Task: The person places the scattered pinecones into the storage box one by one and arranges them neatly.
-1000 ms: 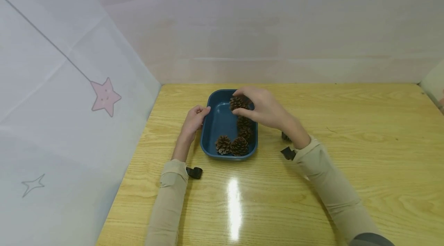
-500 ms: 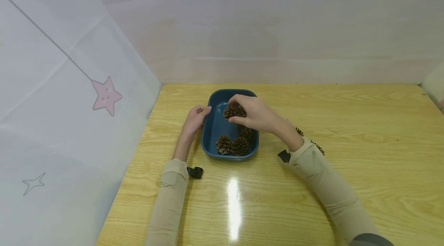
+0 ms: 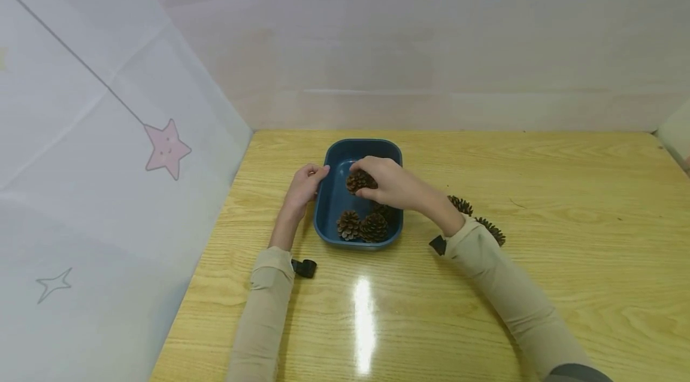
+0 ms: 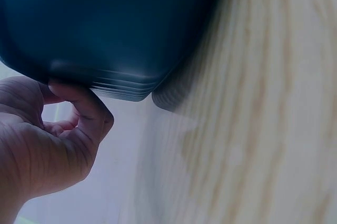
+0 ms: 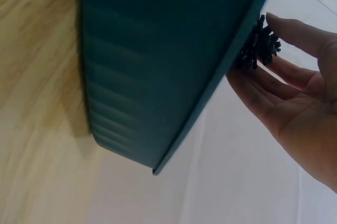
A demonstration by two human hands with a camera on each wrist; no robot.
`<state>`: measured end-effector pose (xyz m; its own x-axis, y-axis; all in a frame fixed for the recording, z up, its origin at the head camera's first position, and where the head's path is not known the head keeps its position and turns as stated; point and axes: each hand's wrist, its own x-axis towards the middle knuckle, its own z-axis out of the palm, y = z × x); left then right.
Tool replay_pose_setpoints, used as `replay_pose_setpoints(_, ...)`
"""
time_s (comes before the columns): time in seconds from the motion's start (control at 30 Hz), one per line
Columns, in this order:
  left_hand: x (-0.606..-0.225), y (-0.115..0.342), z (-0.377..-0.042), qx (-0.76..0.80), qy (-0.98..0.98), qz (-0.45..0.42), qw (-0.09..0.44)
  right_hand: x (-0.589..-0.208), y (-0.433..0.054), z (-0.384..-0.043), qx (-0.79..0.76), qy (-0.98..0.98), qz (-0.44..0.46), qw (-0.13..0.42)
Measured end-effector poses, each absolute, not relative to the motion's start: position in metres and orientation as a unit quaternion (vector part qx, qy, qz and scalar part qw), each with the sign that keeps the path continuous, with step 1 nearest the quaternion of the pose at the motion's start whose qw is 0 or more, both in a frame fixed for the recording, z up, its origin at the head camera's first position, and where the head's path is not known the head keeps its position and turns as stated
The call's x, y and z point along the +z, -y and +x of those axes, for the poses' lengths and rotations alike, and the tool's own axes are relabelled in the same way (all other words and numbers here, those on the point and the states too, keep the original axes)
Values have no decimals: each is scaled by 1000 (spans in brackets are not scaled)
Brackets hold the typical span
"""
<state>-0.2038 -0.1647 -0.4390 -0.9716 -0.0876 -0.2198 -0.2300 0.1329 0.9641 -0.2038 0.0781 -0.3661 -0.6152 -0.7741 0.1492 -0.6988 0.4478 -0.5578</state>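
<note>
My left hand grips the left rim of a deep blue tub, thumb over the edge. In the left wrist view, bent fingers of the left hand show right under the tub's rim. Reaching over the tub's right side, my right hand pinches a brown pine cone between thumb and fingers. The right wrist view has this pine cone at the rim, partly hidden by the wall. Lower in the tub lie a pine cone and another pine cone; the hand partly covers more behind them.
On the wooden table, right of the tub, a pine cone and a second pine cone lie partly behind the right forearm. A black wrist camera sticks out from the left sleeve. A pale wall covering stands behind the table.
My right hand has moved toward the near end of the tub, slightly left, with the pine cone. Two pine cones on the table now show beside the forearm. My left hand keeps its place.
</note>
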Motion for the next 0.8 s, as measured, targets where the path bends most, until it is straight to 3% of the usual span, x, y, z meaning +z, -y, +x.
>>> replay_pose_setpoints(0.8,-436,163,-206,652,-747,-101,77,-395,-71,-204,-245,-853,-441,134)
